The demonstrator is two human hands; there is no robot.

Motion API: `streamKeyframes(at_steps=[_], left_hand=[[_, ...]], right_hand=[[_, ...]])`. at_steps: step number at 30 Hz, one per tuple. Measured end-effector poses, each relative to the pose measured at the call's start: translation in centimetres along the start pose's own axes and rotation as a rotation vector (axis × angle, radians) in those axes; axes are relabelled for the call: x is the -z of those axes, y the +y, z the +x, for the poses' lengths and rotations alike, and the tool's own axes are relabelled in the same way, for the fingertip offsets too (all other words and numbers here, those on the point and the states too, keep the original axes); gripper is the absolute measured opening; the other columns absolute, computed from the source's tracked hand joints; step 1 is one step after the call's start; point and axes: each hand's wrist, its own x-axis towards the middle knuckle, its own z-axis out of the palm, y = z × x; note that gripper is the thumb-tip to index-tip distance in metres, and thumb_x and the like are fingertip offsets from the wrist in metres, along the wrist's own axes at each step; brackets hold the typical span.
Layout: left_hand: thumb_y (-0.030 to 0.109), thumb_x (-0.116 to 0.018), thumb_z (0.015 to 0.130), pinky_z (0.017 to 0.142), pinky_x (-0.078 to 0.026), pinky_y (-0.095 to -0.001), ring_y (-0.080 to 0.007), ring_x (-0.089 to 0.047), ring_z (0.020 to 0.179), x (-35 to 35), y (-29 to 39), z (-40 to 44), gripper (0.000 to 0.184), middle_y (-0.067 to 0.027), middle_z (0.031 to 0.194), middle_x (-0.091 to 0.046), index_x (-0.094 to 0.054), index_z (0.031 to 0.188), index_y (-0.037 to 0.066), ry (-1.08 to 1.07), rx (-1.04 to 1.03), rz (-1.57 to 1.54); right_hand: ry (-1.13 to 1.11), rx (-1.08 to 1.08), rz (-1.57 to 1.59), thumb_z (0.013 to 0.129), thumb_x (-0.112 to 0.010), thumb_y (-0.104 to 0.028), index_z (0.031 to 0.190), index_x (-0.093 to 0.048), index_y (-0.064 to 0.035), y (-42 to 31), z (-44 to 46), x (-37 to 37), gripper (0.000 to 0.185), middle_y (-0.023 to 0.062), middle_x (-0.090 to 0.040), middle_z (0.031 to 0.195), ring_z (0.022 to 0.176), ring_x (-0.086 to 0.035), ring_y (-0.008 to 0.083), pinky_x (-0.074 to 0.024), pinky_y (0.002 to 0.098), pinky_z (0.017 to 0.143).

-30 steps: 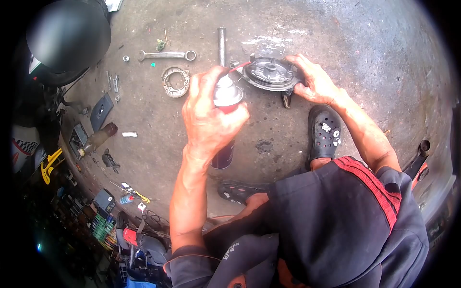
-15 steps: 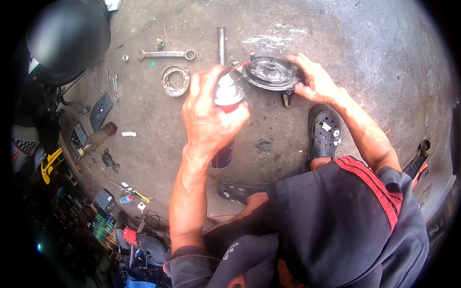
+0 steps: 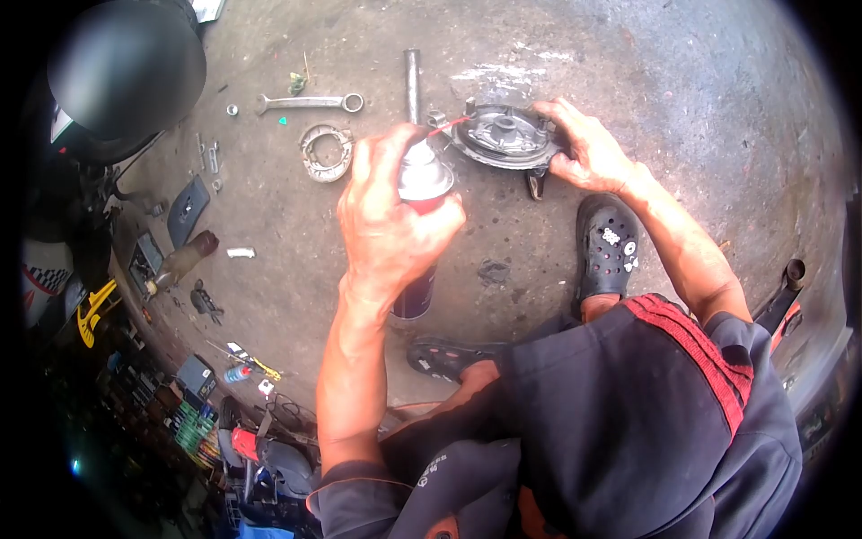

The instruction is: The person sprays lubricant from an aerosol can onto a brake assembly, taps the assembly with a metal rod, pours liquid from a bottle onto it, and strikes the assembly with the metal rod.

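My left hand [image 3: 382, 211] is closed around an aerosol spray can [image 3: 427, 180] with a silver top, a red band and a dark lower body. Its index finger lies over the nozzle. From there a thin red straw [image 3: 447, 127] reaches to the rim of a round brake plate [image 3: 507, 135]. The plate is tilted just above or on the floor; I cannot tell which. On its far right edge my right hand [image 3: 588, 153] grips it between thumb and fingers. Left of the can, a pair of brake shoes [image 3: 310, 154] lies in a ring on the concrete.
Beyond the can lie a combination wrench [image 3: 310, 102] and a metal tube [image 3: 412, 81]. Bolts, a grey panel [image 3: 187, 211] and a bottle [image 3: 186, 260] are scattered at left. A black clog [image 3: 606, 242] stands below the plate. Tools and machine parts crowd the lower left.
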Motion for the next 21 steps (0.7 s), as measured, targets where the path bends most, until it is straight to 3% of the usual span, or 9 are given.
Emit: streamKeyframes(at_steps=[21], left_hand=[[0.006,-0.075,0.063,0.082,-0.053,-0.0342,-0.0235,-0.065,0.091,-0.14,-0.20,0.09,0.057,-0.0109,0.102,-0.061,-0.059,0.118,0.004,0.018,-0.012,0.019]], right_hand=[[0.026,0.059,-0.021,0.070,-0.062,-0.010,0.136,-0.046,-0.0076,0.54,-0.02,-0.25,0.068,0.0192,-0.056,0.108,0.083,-0.061,0.0407,-0.0502,0.0482,0.074]])
